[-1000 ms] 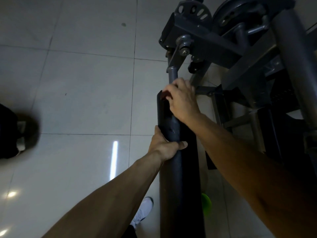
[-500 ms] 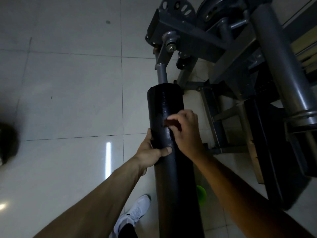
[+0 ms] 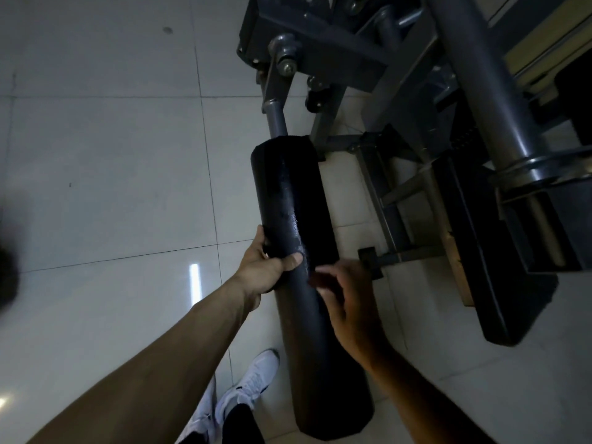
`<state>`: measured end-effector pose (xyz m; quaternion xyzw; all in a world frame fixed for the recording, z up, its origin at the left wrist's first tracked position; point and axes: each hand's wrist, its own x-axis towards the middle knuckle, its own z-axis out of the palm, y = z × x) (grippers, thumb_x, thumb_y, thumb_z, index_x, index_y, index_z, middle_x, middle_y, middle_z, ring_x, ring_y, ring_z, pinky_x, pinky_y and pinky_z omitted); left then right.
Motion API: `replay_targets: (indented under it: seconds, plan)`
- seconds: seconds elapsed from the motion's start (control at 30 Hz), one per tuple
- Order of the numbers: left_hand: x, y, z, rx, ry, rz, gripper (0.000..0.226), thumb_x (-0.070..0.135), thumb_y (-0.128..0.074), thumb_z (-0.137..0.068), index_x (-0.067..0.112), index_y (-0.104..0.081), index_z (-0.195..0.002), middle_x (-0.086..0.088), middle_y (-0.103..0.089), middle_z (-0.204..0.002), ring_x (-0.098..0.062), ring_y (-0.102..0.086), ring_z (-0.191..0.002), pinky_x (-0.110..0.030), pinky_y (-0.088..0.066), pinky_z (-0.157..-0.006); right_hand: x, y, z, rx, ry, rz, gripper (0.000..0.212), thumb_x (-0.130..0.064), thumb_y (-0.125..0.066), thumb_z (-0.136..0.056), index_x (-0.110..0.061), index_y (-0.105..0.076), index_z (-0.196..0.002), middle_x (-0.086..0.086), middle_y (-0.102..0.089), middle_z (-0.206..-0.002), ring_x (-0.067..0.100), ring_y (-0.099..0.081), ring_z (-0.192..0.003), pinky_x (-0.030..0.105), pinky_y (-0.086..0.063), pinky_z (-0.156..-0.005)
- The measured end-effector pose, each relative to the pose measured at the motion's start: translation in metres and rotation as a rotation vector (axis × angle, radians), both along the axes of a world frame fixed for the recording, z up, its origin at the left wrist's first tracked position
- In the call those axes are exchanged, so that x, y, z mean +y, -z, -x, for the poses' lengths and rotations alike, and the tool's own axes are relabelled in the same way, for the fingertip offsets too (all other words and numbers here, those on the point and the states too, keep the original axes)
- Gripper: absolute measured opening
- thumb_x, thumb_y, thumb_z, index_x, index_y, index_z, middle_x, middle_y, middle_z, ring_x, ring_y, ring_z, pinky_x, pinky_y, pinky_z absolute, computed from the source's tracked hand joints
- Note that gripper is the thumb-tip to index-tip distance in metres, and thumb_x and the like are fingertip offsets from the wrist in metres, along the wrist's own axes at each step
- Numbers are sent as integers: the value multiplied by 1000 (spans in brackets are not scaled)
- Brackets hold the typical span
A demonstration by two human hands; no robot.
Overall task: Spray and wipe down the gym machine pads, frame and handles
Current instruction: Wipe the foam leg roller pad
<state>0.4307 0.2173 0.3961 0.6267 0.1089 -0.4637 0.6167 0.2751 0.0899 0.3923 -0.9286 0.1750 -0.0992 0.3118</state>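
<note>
A person's left hand (image 3: 262, 267) is gripping the black roller pad (image 3: 288, 187), thumb lying across its front. The blurred right hand (image 3: 352, 302), just beside it, is pinching a dark cloth (image 3: 320, 278) against the pad. Beyond both hands the grey machine frame (image 3: 336, 52) is standing on a pale tiled floor (image 3: 112, 155) that is catching glare; a white shoe (image 3: 256, 376) is showing between the forearms.

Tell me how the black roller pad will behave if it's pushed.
It likely spins rather than shifts: the pad is a cylinder sleeved on a metal post, which may be why the left hand grips it. It is probably slick, since its upper face shows a wet sheen.
</note>
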Motion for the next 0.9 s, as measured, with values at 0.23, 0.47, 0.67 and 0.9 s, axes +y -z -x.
replay_targets:
  seconds: [0.23,0.47,0.67,0.9]
  plan:
    - [1,2,3,-21,3,-3,59,10,-79,-89,42,-47,-126,15,-64,-122,-10,-65,-109,-31,-57,-89,-2,7,-47,-50,125,-35,26,-26,-59,-99,-20,-65,-123,0,-47,-122,20,-52,-112,36,-53,-93]
    - [13,9,26,149,61,-131,99,61,-79,-79,23,-31,-157,4,-55,-145,-23,-57,-126,-50,-51,-101,0,6,-47,-22,178,-28,29,-22,-62,-100,-24,-63,-129,-4,-45,-128,16,-49,-118,29,-49,-97]
    - [11,10,56,143,97,-93,73,61,-78,-78,31,-45,-137,6,-60,-131,-15,-58,-111,-45,-52,-91,56,-1,123,25,105,34,24,-37,-59,-103,-25,-60,-124,-4,-51,-128,6,-48,-121,34,-52,-91]
    - [12,14,73,66,60,-75,81,46,-85,-78,29,-41,-144,7,-62,-128,-7,-61,-102,-32,-52,-74,53,13,92,1,259,16,22,-30,-56,-101,-24,-60,-121,4,-53,-120,20,-52,-110,45,-50,-86]
